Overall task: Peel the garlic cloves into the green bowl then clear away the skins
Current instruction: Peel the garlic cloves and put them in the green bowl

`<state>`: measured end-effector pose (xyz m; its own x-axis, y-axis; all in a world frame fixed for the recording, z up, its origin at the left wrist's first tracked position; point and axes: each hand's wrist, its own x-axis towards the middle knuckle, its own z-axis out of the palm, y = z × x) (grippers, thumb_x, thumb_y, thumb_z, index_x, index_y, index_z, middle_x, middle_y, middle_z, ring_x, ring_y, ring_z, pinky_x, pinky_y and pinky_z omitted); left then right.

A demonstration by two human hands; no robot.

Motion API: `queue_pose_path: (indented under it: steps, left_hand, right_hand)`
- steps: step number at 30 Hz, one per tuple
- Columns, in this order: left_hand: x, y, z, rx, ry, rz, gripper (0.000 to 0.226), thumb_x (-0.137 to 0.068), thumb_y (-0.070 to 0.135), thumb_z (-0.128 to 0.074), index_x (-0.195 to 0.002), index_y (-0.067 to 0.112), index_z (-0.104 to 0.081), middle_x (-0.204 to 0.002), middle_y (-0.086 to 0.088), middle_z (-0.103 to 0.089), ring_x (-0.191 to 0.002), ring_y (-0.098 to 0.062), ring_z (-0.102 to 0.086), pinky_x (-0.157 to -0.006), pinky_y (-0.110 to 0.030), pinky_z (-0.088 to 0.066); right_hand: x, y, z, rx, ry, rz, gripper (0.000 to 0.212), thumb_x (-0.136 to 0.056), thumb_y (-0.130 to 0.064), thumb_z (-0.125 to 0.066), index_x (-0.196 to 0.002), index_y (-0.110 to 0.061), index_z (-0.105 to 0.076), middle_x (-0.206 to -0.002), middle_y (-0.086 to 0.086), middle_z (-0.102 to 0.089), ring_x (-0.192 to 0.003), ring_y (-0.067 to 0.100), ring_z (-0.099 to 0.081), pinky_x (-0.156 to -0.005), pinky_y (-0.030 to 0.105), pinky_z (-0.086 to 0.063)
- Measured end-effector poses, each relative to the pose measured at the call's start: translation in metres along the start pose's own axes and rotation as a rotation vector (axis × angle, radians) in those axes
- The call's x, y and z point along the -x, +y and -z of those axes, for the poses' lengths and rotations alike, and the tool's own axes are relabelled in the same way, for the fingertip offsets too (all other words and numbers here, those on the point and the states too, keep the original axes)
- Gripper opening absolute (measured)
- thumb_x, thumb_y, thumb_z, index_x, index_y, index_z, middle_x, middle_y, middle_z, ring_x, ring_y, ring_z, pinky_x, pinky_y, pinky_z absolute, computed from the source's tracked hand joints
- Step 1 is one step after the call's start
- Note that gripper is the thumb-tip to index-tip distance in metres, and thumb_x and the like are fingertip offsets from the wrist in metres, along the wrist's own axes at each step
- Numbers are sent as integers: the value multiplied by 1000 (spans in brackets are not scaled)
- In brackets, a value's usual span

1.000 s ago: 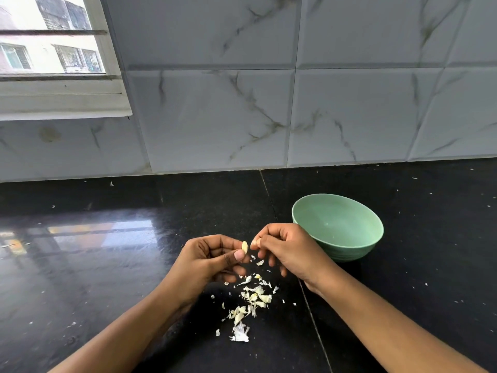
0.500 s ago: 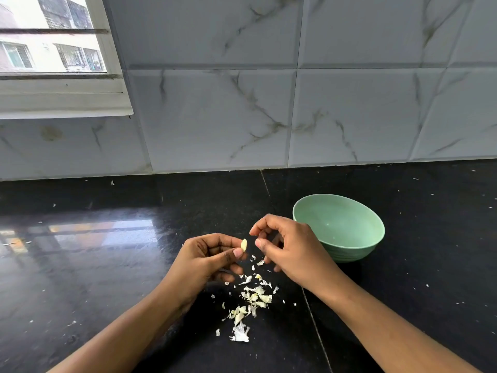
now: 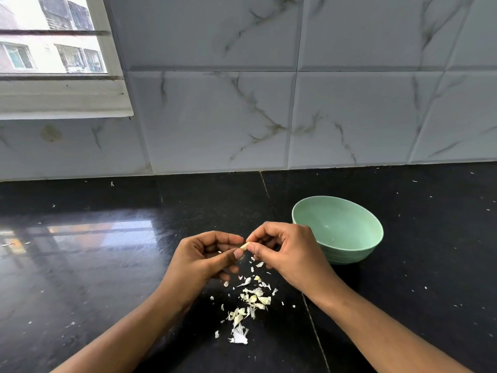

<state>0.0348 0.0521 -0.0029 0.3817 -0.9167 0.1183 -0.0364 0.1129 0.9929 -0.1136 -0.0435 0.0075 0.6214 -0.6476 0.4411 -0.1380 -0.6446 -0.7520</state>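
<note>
A small pale garlic clove (image 3: 243,246) is held above the black counter between both hands. My left hand (image 3: 204,261) pinches it from the left with thumb and forefinger. My right hand (image 3: 285,250) pinches its right end, fingers curled. The green bowl (image 3: 349,247) stands just right of my right hand; no cloves show in the part of its inside that I can see. A scatter of white and yellowish garlic skins (image 3: 250,305) lies on the counter below the hands.
The black stone counter (image 3: 107,265) runs back to a marble-tiled wall (image 3: 269,117). A window (image 3: 53,49) sits at the upper left. Tiny skin flecks dot the counter to the right and far left.
My right hand, which had pulled a little away from the clove half a second ago, has come back and pinches it again. The left hand and bowl stayed in place.
</note>
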Motion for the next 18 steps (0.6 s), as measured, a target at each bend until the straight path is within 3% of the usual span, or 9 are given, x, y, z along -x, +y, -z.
queue_pose_path:
  steps: [3, 8, 12, 14, 18]
  left_hand:
    - [0, 2, 0, 69, 27, -50, 24, -61, 8, -75, -85, 10, -73, -76, -12, -72, -57, -14, -65, -50, -20, -52]
    - [0, 2, 1, 75, 61, -113, 14, -61, 13, -74, -74, 18, -77, -69, -10, -71, -55, -13, -65, -53, -20, -53]
    - [0, 3, 1, 91, 38, -95, 15, -62, 21, -78, -77, 19, -77, -70, -10, -71, -56, -13, -65, -53, -19, -53]
    - [0, 2, 2, 109, 20, -80, 27, -57, 30, -84, -80, 17, -77, -72, -10, -72, -57, -13, -66, -53, -19, -53]
    - [-3, 0, 3, 90, 44, -59, 12, -62, 16, -75, -73, 16, -77, -69, -11, -71, -54, -14, -65, -51, -19, -53]
  right_hand:
    - [0, -2, 0, -33, 45, -2, 3, -79, -21, -75, -79, -22, -73, -64, -10, -67, -60, 9, -64, -59, 34, -56]
    - [1, -4, -1, 24, 49, 59, 7, -77, -19, -76, -74, -22, -71, -63, -12, -64, -58, 8, -60, -54, 15, -45]
    - [1, -4, -1, 44, 46, 71, 7, -76, -19, -76, -73, -21, -70, -63, -12, -62, -60, 8, -59, -55, 16, -45]
    - [1, -4, -2, 49, 46, 79, 7, -77, -21, -76, -73, -21, -70, -63, -11, -62, -60, 9, -59, -55, 17, -45]
    - [2, -5, -2, 54, 23, 80, 6, -77, -24, -75, -73, -21, -71, -62, -11, -63, -60, 9, -60, -55, 21, -48]
